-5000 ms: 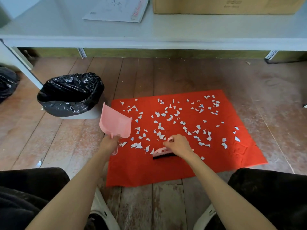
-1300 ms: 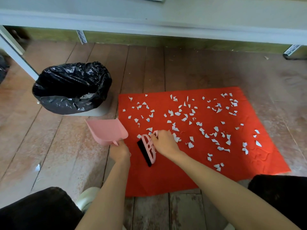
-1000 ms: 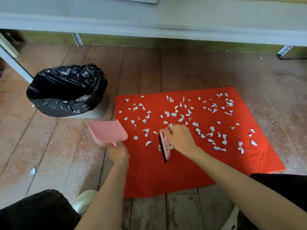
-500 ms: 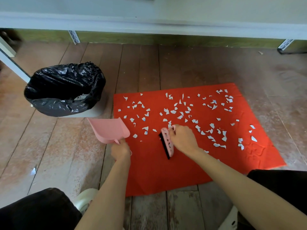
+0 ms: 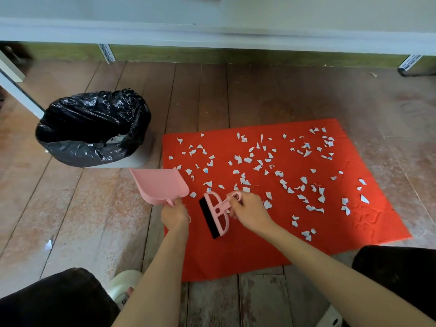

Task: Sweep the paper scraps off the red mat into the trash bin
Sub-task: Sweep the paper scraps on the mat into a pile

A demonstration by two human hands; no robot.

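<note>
Bin [image 5: 94,128] with black plastic liner stands left; left hand [image 5: 175,214] grips the pink plastic dustpan [image 5: 160,185] at the red mat's [image 5: 236,256] edge. Clamped on the pink black-bristled brush [image 5: 217,215], right hand [image 5: 250,212] has dragged it closer. Most white paper scraps [image 5: 364,198] still litter the mat.

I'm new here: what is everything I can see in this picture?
Red rectangular mat: one, red, on the floor, centre-right.
White paper scraps: many, white, scattered across the mat.
Pink plastic dustpan: one, pink, at the mat's left edge.
Pink hand brush with black bristles: one, pink and black, over the mat beside the dustpan.
Trash bin with black liner: one, black, left of the mat.
Stray paper scrap: one, white, floor, far left.
Wooden plank floor: one, brown, under everything.
Pale table: one, grey-white, top of view.
Dark-trousered knees: two, black, bottom corners.
Left hand: one, grips the dustpan handle.
Right hand: one, grips the brush handle.
</note>
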